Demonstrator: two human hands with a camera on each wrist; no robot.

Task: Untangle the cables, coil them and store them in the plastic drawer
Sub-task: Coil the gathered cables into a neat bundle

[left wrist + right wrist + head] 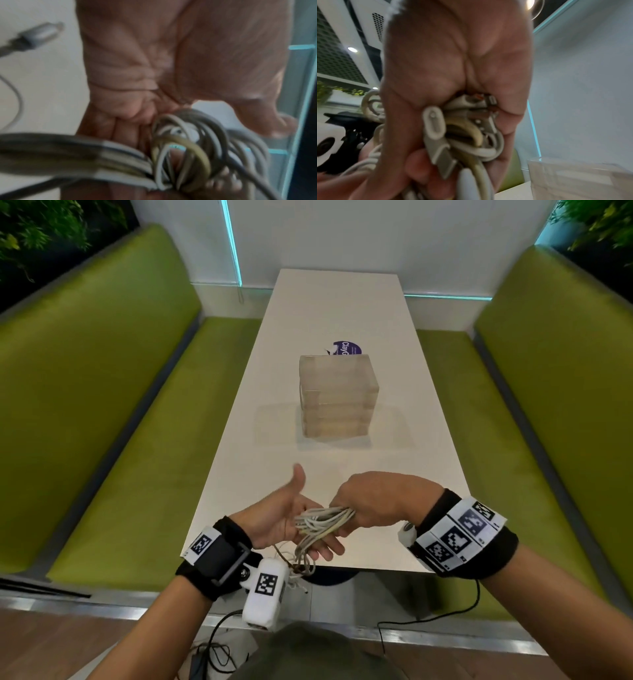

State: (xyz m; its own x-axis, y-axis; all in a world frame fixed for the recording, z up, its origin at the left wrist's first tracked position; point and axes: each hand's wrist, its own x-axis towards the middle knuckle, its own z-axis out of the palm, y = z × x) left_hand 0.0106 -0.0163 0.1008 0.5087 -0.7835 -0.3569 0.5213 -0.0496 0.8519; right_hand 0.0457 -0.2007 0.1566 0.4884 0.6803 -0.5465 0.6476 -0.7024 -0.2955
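A tangled bundle of white and beige cables [320, 522] hangs between my two hands above the near end of the white table [335, 313]. My right hand [370, 501] grips one end of the bundle in a fist; the right wrist view shows plugs and cables [462, 135] packed in its palm. My left hand [294, 522] lies palm up under the bundle, thumb raised and fingers straight, with cable loops [188, 148] draped over it. Loose ends dangle below the left hand. The translucent plastic drawer unit [337, 395] stands mid-table, its drawers pushed in.
A purple round sticker [347, 349] lies just behind the drawer unit. Green bench seats [113, 412] run along both sides of the table. Black wires trail on the floor near my feet.
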